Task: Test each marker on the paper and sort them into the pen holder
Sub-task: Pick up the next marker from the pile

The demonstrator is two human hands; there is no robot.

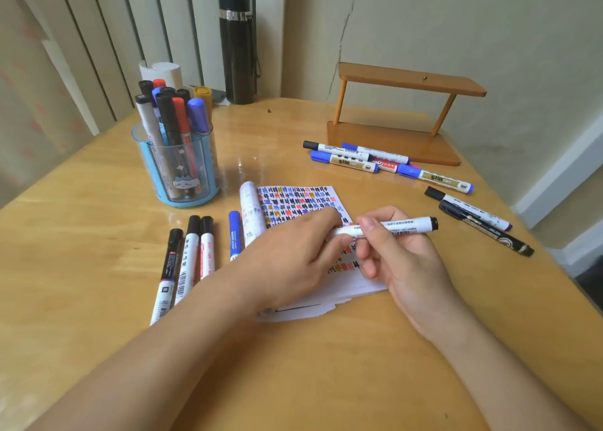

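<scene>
Fingers of both hands, left hand (293, 251) and right hand (396, 254), pinch one white marker (391, 228) level above the paper (293, 202).

Soft, even daylight, moderately bright; glare patches on glossy table (98, 221) near pen holder (182, 169); faint diffuse shadows under forearms; wide-angle bowing at edges; overall slight softness, fine print unreadable

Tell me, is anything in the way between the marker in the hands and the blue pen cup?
Nothing visible blocks it. The marker is held above the paper; bare table lies toward the pen holder.
</scene>
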